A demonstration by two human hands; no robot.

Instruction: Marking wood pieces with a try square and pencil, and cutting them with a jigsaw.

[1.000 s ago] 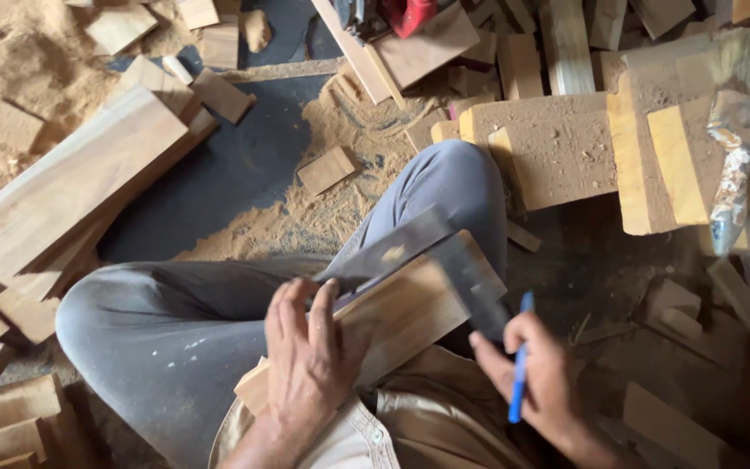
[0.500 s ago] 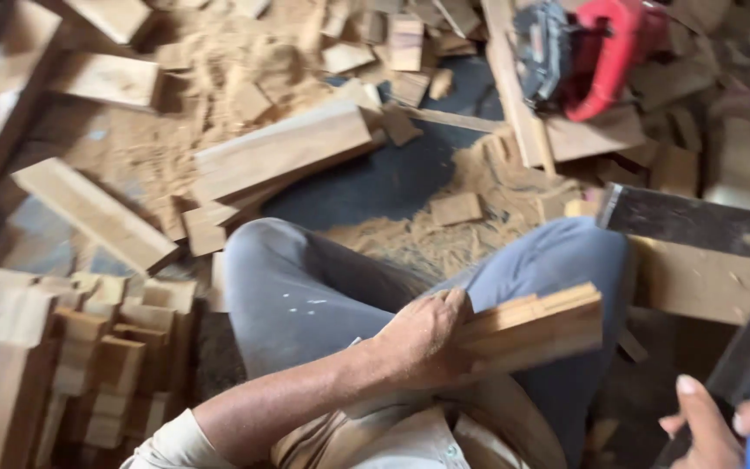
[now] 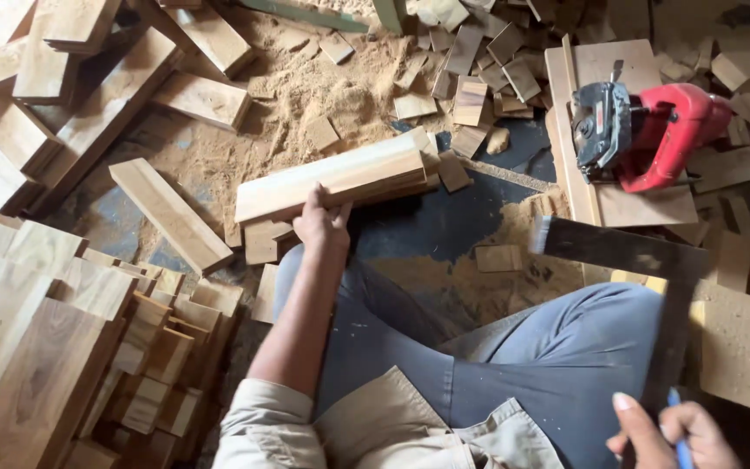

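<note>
Left arm extended forward over the left knee, sleeve rolled above the elbow. Left hand (image 3: 321, 221) closed in a grip, fingers curled over. Right hand (image 3: 670, 434) low at frame edge, fingers pinched, thumb raised.

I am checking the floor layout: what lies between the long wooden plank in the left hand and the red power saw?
In the head view, between the plank and the saw lie small wood offcuts, sawdust and dark floor.

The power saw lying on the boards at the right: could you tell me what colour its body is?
The power saw has a red body with a grey metal guard, seen in the head view.
</note>
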